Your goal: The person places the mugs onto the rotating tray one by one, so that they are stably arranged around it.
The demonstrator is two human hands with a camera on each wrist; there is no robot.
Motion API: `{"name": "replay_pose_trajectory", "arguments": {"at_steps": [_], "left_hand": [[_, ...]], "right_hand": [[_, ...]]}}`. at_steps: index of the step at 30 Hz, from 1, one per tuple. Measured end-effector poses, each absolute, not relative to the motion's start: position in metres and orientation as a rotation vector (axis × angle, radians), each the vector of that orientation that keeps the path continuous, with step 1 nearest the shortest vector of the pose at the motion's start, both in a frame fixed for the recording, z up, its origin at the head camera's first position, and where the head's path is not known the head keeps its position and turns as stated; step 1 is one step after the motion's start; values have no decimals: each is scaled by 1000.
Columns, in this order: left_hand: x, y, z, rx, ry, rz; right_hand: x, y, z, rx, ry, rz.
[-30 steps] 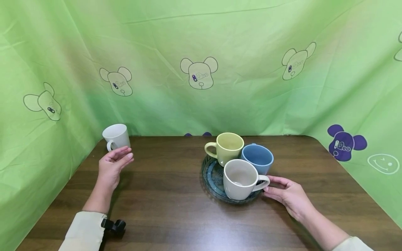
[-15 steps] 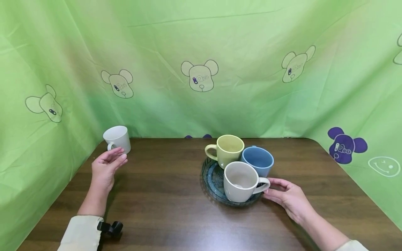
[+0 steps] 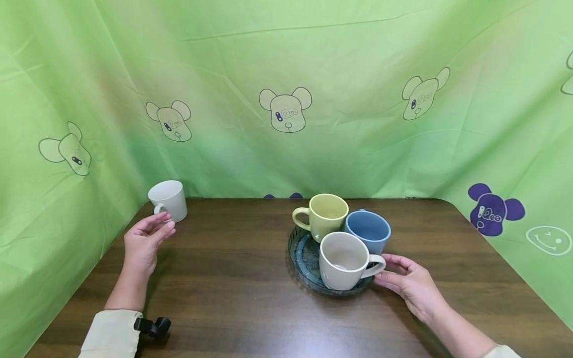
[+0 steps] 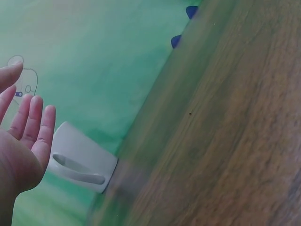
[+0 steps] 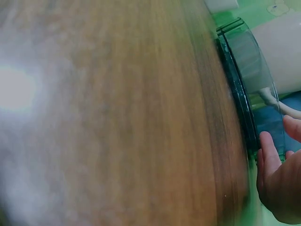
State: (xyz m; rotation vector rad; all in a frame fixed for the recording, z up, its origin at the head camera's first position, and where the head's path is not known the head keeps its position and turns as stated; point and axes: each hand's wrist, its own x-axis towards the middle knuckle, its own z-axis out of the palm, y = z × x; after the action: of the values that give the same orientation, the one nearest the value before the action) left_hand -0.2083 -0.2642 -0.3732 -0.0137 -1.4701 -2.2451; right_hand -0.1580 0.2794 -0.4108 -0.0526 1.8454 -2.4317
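A white mug (image 3: 173,205) stands upright at the far left of the table, its handle facing my left hand (image 3: 142,248). The fingers of that hand are relaxed, hold nothing and overlap the mug's lower front in the head view. On the right, a dark green glass tray (image 3: 299,268) carries a yellow mug (image 3: 330,226), a blue mug (image 3: 375,244) and an off-white mug (image 3: 335,276). My right hand (image 3: 415,287) is at the tray's right side, just by the off-white mug's handle. In the right wrist view, its extended fingers (image 5: 268,148) lie against the tray's clear wall.
The brown wooden table (image 3: 233,278) ends at a green curtain (image 3: 224,124) printed with bear heads, which closes in the back and both sides. A black clip-like device (image 3: 153,327) sits on the left sleeve.
My left hand has drifted left and a little back toward me, still open. My right hand keeps its place at the tray. The head view has tilted slightly; the mugs stay put.
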Motion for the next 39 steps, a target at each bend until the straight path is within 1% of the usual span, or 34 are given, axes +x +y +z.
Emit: {"name": "replay_pose_trajectory", "arguments": {"at_steps": [17, 20, 30, 39], "left_hand": [[-213, -279, -374, 145, -1430, -2156], [-216, -282, -376, 175, -1448, -2106], [-231, -295, -383, 403, -1586, -1983], [-245, -300, -392, 440, -1615, -1961]], "right_hand": [[-158, 280, -416, -76, 1846, -2435], [-158, 281, -416, -85, 1847, -2436], [-159, 281, -417, -98, 1836, -2441], [-160, 283, -418, -113, 1820, -2442]]}}
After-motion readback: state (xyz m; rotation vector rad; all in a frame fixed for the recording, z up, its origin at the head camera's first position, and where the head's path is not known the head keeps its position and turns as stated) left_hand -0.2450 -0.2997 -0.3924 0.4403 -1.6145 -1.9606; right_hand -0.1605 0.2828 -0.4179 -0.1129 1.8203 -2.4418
